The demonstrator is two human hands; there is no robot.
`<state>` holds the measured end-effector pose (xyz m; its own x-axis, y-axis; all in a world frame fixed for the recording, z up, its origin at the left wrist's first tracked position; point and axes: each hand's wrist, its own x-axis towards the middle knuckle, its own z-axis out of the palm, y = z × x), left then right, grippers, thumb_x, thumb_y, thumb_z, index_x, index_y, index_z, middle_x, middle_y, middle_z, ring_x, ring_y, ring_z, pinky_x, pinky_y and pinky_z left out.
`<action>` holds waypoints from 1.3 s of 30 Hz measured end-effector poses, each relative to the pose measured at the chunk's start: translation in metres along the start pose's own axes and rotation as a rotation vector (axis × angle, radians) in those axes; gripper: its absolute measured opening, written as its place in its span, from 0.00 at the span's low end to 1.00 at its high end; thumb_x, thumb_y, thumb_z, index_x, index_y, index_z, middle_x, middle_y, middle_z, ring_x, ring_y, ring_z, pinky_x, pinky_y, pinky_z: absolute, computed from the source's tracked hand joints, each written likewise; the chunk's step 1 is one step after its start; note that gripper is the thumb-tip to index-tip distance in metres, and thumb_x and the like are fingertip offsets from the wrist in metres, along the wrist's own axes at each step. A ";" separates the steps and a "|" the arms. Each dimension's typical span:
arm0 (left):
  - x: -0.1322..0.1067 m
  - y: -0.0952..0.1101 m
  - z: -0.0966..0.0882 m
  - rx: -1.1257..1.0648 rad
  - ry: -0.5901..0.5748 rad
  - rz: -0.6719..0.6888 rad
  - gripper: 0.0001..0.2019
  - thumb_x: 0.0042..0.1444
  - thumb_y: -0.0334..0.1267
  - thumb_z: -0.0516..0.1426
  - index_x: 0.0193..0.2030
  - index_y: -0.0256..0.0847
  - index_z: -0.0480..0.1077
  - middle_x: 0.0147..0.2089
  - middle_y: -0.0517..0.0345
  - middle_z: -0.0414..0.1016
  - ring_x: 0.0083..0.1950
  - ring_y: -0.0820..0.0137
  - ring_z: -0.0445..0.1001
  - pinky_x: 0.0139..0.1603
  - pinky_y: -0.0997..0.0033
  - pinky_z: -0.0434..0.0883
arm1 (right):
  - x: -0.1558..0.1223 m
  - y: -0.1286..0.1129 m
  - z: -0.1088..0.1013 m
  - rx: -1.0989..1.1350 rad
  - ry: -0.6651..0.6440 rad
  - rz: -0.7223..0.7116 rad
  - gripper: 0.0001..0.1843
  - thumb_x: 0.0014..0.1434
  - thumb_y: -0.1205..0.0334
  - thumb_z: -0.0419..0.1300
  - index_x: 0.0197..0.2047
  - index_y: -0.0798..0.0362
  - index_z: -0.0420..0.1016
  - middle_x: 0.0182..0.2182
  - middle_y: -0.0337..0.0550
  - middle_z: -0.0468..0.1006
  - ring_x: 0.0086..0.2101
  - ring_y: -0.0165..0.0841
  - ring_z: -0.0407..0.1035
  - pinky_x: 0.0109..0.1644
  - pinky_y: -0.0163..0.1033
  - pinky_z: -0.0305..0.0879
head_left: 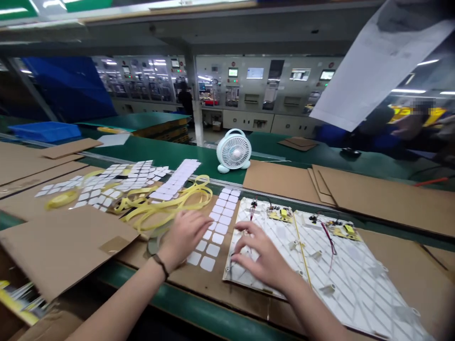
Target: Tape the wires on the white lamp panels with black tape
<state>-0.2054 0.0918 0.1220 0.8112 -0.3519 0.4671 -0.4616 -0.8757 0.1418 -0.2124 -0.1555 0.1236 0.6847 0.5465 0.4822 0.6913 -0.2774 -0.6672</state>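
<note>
My left hand (185, 237) is over the left edge of a strip of white square stickers (219, 219). Its fingers are curled together, and whatever they may hold is hidden. With fingers apart and bent, my right hand (261, 258) hovers at the left side of a white ribbed plastic panel (280, 232); I see nothing held in it. That panel carries a small circuit board (282, 214) and dark red wires. A second, similar panel (348, 274) lies against its right side.
Yellow tape strips (170, 203) lie tangled left of the stickers, near more white sticker sheets (106, 184). A cardboard sheet (67, 246) overhangs the front left. Behind stands a pale blue fan (234, 150) on the green bench. White paper (377, 66) hangs at upper right.
</note>
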 end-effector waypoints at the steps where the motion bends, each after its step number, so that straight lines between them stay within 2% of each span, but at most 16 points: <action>1: 0.019 0.010 0.010 0.014 -0.043 0.130 0.11 0.63 0.34 0.49 0.45 0.44 0.72 0.44 0.54 0.75 0.46 0.64 0.69 0.48 0.61 0.59 | 0.001 0.011 -0.021 0.057 0.032 0.049 0.05 0.56 0.60 0.62 0.31 0.51 0.73 0.50 0.46 0.68 0.52 0.40 0.62 0.57 0.49 0.60; 3: 0.055 0.024 0.035 0.046 -0.093 0.373 0.15 0.62 0.28 0.49 0.49 0.47 0.70 0.54 0.52 0.70 0.54 0.61 0.66 0.51 0.58 0.57 | -0.001 0.035 -0.055 0.170 0.145 0.155 0.07 0.55 0.58 0.63 0.29 0.51 0.73 0.49 0.47 0.69 0.50 0.40 0.64 0.56 0.50 0.59; 6: 0.102 0.032 0.074 0.071 -0.139 0.615 0.16 0.59 0.26 0.53 0.49 0.50 0.71 0.63 0.51 0.61 0.61 0.57 0.60 0.55 0.53 0.54 | -0.012 0.071 -0.083 0.462 0.429 0.306 0.11 0.52 0.55 0.66 0.28 0.53 0.72 0.48 0.48 0.69 0.47 0.41 0.67 0.52 0.49 0.63; 8: 0.123 0.033 0.092 0.066 -0.166 0.664 0.11 0.58 0.27 0.55 0.41 0.47 0.74 0.62 0.52 0.63 0.61 0.56 0.60 0.56 0.52 0.52 | -0.021 0.092 -0.089 0.711 0.605 0.343 0.12 0.52 0.52 0.65 0.31 0.51 0.73 0.49 0.47 0.69 0.44 0.39 0.68 0.47 0.47 0.66; 11: 0.139 0.038 0.106 0.005 -0.177 0.572 0.06 0.58 0.33 0.57 0.33 0.44 0.75 0.51 0.55 0.73 0.58 0.57 0.62 0.54 0.53 0.51 | -0.029 0.111 -0.088 0.971 0.719 0.367 0.13 0.55 0.48 0.61 0.39 0.46 0.72 0.49 0.43 0.71 0.43 0.37 0.69 0.44 0.47 0.69; 13: 0.140 0.045 0.111 -0.094 -0.168 0.465 0.05 0.60 0.37 0.56 0.35 0.45 0.74 0.43 0.58 0.76 0.53 0.61 0.65 0.53 0.55 0.51 | -0.029 0.114 -0.083 1.022 0.724 0.418 0.19 0.55 0.49 0.61 0.49 0.43 0.68 0.50 0.43 0.72 0.43 0.37 0.70 0.44 0.46 0.69; 16: 0.133 0.057 0.121 -0.213 -0.169 0.349 0.07 0.62 0.40 0.54 0.40 0.46 0.74 0.39 0.60 0.76 0.47 0.67 0.67 0.53 0.57 0.51 | -0.022 0.112 -0.071 0.900 0.722 0.527 0.42 0.51 0.51 0.66 0.63 0.44 0.50 0.45 0.48 0.75 0.41 0.38 0.73 0.42 0.44 0.69; 18: 0.128 0.062 0.127 -0.221 -0.179 0.322 0.09 0.63 0.41 0.52 0.43 0.47 0.73 0.38 0.59 0.75 0.45 0.67 0.67 0.52 0.57 0.51 | -0.017 0.110 -0.061 0.777 0.710 0.533 0.55 0.45 0.53 0.70 0.67 0.47 0.40 0.38 0.47 0.78 0.38 0.38 0.74 0.42 0.44 0.69; 20: 0.124 0.064 0.131 -0.215 -0.192 0.320 0.09 0.64 0.41 0.51 0.44 0.47 0.73 0.37 0.59 0.73 0.44 0.66 0.66 0.50 0.58 0.52 | -0.015 0.110 -0.051 0.691 0.677 0.501 0.60 0.42 0.55 0.72 0.68 0.49 0.36 0.33 0.43 0.78 0.35 0.37 0.74 0.41 0.44 0.70; 24: 0.120 0.062 0.132 -0.269 -0.190 0.328 0.10 0.64 0.41 0.50 0.44 0.48 0.72 0.38 0.60 0.73 0.45 0.67 0.66 0.51 0.58 0.51 | -0.015 0.111 -0.041 0.555 0.653 0.501 0.56 0.44 0.61 0.70 0.68 0.50 0.38 0.28 0.38 0.75 0.32 0.35 0.73 0.38 0.40 0.72; 29: 0.118 0.058 0.134 -0.313 -0.207 0.329 0.09 0.64 0.40 0.51 0.44 0.48 0.72 0.37 0.61 0.73 0.44 0.67 0.66 0.51 0.60 0.52 | -0.016 0.111 -0.040 0.466 0.683 0.470 0.50 0.48 0.61 0.67 0.67 0.48 0.42 0.32 0.40 0.75 0.30 0.33 0.72 0.34 0.38 0.73; 32: 0.118 0.058 0.135 -0.310 -0.194 0.328 0.10 0.64 0.41 0.50 0.45 0.48 0.72 0.36 0.60 0.72 0.43 0.67 0.65 0.51 0.60 0.53 | -0.017 0.115 -0.038 0.455 0.687 0.486 0.47 0.48 0.62 0.66 0.65 0.47 0.46 0.29 0.38 0.76 0.30 0.33 0.72 0.37 0.40 0.73; 36: 0.117 0.066 0.132 -0.290 -0.159 0.363 0.11 0.64 0.40 0.50 0.46 0.45 0.72 0.35 0.59 0.71 0.43 0.67 0.65 0.52 0.60 0.54 | -0.019 0.125 -0.032 0.469 0.697 0.488 0.44 0.48 0.65 0.65 0.64 0.48 0.47 0.27 0.38 0.76 0.30 0.34 0.73 0.40 0.43 0.73; 39: 0.115 0.076 0.129 -0.316 -0.156 0.364 0.12 0.65 0.38 0.49 0.41 0.42 0.74 0.33 0.58 0.71 0.41 0.68 0.66 0.53 0.59 0.54 | -0.020 0.130 -0.030 0.494 0.667 0.465 0.41 0.48 0.66 0.63 0.63 0.49 0.50 0.27 0.38 0.76 0.30 0.35 0.73 0.39 0.44 0.73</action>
<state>-0.1005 -0.0576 0.0735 0.6107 -0.6819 0.4026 -0.7907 -0.5529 0.2629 -0.1291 -0.2260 0.0444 0.9628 -0.1401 0.2310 0.2454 0.0955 -0.9647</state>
